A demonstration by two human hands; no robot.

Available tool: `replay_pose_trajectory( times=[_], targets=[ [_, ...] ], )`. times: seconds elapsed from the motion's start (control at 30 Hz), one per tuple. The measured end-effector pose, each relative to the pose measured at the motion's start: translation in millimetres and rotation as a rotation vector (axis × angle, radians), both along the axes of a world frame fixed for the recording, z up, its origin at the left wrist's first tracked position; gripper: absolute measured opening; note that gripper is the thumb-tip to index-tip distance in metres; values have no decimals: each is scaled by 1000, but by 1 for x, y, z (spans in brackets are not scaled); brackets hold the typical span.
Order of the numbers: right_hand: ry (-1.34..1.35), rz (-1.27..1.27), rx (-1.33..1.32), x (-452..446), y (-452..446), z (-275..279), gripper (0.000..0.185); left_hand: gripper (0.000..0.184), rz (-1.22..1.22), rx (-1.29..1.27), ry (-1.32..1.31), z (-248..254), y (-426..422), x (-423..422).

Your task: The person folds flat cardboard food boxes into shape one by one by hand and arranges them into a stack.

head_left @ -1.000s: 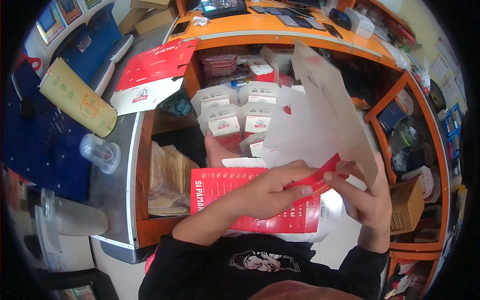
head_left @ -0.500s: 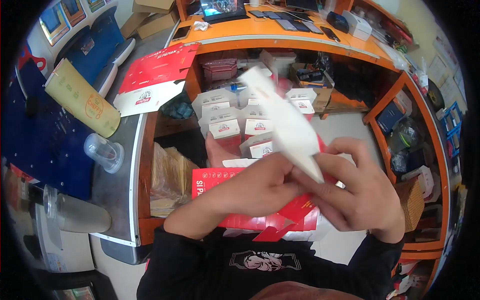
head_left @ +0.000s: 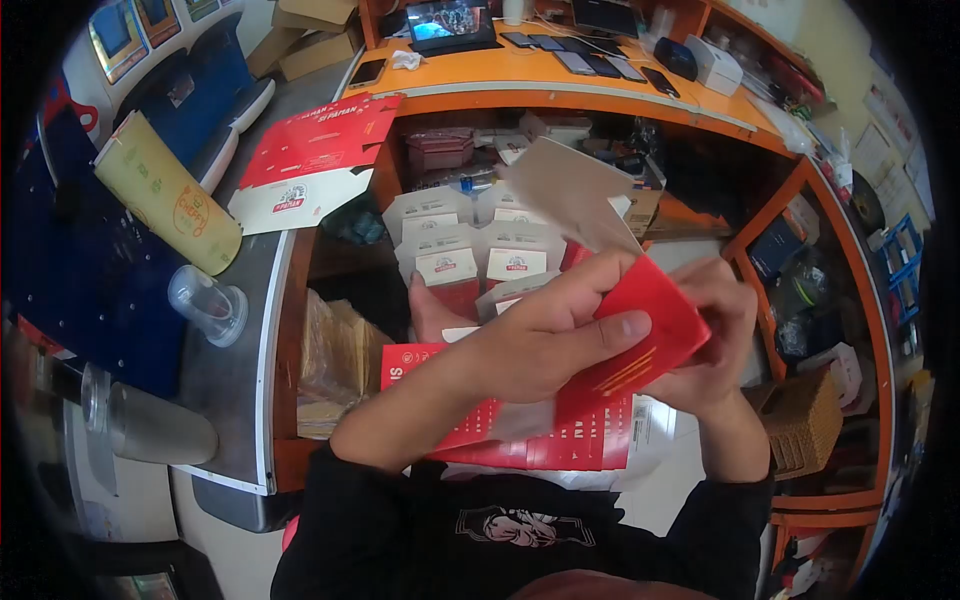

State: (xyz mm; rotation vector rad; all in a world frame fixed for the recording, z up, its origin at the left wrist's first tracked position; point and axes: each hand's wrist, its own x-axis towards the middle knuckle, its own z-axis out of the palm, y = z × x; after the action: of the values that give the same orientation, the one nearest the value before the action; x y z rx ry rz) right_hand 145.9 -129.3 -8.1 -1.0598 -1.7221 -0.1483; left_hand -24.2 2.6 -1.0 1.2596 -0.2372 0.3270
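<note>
My left hand [head_left: 550, 345] is closed on a red and white carton box [head_left: 665, 320], its thumb lying flat across the red side. The box is partly folded, with a pale, blurred flap sticking up beyond my fingers. Against the box's right side, my right hand [head_left: 722, 330] is curled, its fingertips partly hidden behind the card. Below my hands, a fanned stack of flat red cartons [head_left: 590, 445] lies across my lap. Just past them stand several formed cartons [head_left: 445, 265] with raised white flaps.
At the left, a grey counter [head_left: 250, 390] holds a flat red carton sheet [head_left: 320, 145], a yellow printed roll [head_left: 170, 190] and a clear plastic cup [head_left: 208, 305]. Phones and a tablet [head_left: 450, 25] lie on the orange desk [head_left: 450, 80]. A bare foot [head_left: 430, 310] is beside the formed cartons.
The carton has turned, so its red side now faces me instead of its white flap. My left hand has shifted onto that side, and my right hand has moved up and behind it.
</note>
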Motion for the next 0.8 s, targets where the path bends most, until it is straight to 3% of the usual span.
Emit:
replay_pose_trajectory(
  times=[0.13,0.23,0.3,0.37,0.43,0.47,0.57,0.7,0.8],
  targets=[
    [-121,-199,47,-15,-6,-3,88,33,107,451,101,14,17,-7],
    [-212,-358,74,-29,-2,22,76,34,231,76,75,14,20,-4],
    [-309,-304,137,-36,-3,24,60,33,289,-239,-25,3,31,8],
    [-369,-212,186,-45,-3,14,39,31,384,-338,-24,2,28,17],
    [-684,-268,-14,-49,-13,20,30,31,374,-384,-7,1,27,21],
    [-675,-268,44,-40,-9,11,24,30,366,-407,3,1,26,22],
    [-695,-310,11,-29,-10,15,34,29,340,-448,-24,-3,27,28],
    [-648,-135,-145,-26,-14,25,39,28,322,-480,-31,-2,34,29],
    [-901,-241,-118,-13,-15,19,35,29,326,-495,-30,-4,38,31]
  ],
)
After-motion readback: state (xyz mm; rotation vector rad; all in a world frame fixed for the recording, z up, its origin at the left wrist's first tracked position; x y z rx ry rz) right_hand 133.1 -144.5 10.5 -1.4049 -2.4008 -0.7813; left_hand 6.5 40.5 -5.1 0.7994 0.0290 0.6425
